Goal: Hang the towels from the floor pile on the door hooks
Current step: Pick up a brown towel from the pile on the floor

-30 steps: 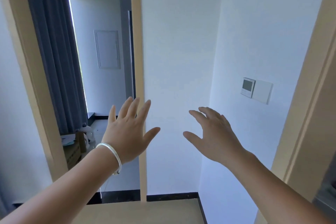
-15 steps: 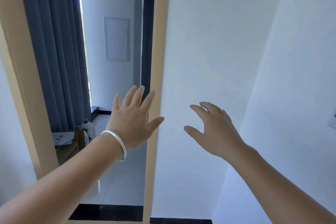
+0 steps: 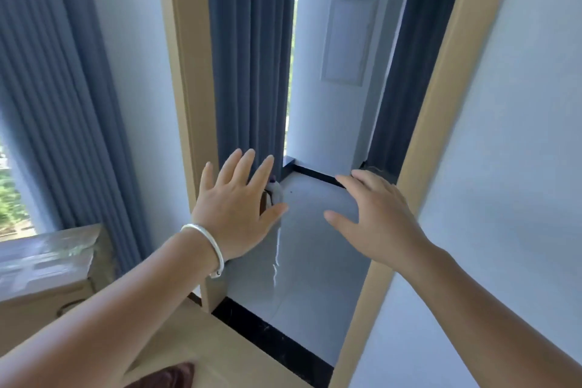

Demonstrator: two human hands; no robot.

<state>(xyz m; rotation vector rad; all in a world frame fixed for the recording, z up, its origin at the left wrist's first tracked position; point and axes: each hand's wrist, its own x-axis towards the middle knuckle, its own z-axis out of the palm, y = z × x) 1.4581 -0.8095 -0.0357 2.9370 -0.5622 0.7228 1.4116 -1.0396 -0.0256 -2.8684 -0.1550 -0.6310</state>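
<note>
Hands empty: left hand (image 3: 234, 208) and right hand (image 3: 376, 220) both spread, gripping nothing. Judging search phase; no towels or hooks visible, next locate floor pile

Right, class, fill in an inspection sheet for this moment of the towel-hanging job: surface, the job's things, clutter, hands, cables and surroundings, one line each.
Surface: grey tiled floor past a black threshold strip; tan floor nearer the camera.
Job's things: no towel pile and no door hooks seen; a dark reddish shape at the bottom edge is too cropped to identify.
Clutter: a white bottle on the floor by the curtain; a cardboard box at left.
Hands: left hand open, fingers spread, silver bangle on the wrist; right hand open, fingers relaxed; both hold nothing.
Cables: nothing seen.
Surroundings: tan door frame, blue-grey curtains, white walls, a wall panel.
</note>
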